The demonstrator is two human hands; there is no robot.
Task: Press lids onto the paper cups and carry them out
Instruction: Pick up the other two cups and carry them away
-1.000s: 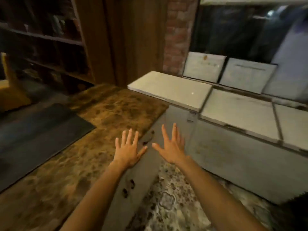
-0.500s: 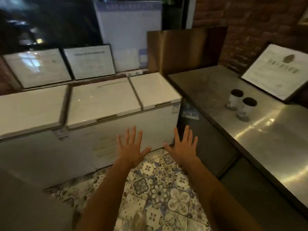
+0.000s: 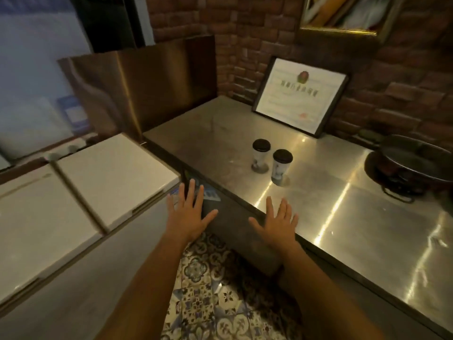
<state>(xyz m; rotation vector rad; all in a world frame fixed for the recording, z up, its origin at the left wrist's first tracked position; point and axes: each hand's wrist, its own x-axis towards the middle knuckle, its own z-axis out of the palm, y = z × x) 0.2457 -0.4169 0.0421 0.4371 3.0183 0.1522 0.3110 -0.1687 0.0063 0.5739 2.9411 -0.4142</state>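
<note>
My left hand and right hand are held flat, fingers spread, gripping nothing. Two paper cups stand upright on the steel counter, ahead and rightward; my right hand is nearer. Dark tops suggest lids, seating unclear.

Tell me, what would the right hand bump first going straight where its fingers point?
Probably the nearer paper cup on the steel counter; the right hand points about there, though depth is unclear.
</note>
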